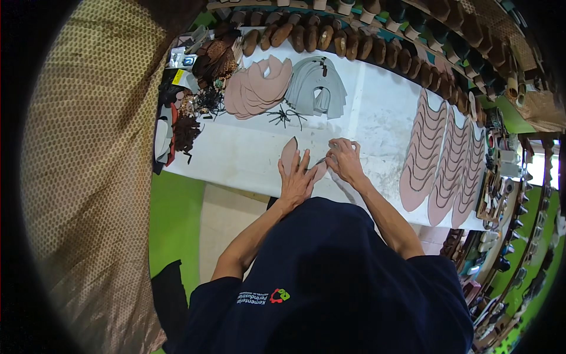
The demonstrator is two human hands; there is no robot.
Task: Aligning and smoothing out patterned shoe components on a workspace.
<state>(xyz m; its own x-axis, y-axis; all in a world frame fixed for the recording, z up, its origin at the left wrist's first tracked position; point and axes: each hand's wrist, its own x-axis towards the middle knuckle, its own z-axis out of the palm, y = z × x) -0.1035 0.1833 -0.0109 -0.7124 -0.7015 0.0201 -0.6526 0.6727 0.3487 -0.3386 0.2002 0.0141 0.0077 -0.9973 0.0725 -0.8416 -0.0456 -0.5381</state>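
A pink, curved shoe-upper piece (288,154) lies at the near edge of the white table, with a dark tip at its far end. My left hand (297,180) rests flat over it, fingers spread and pressing on the piece. To the right, my right hand (345,159) has its fingers curled and closed close to the piece's other arm. A thin dark line shows between the two hands along that edge. What the right fingertips grip is too small to make out, and part of the pink piece is hidden beneath the hands.
Fanned pink pieces (259,88) and grey pieces (318,79) lie beyond my hands, near loose black strips (285,116). Overlapped dark-edged pink uppers (422,153) fill the table's right. Brown scraps (187,133) lie left; wooden shoe lasts (325,38) line the back.
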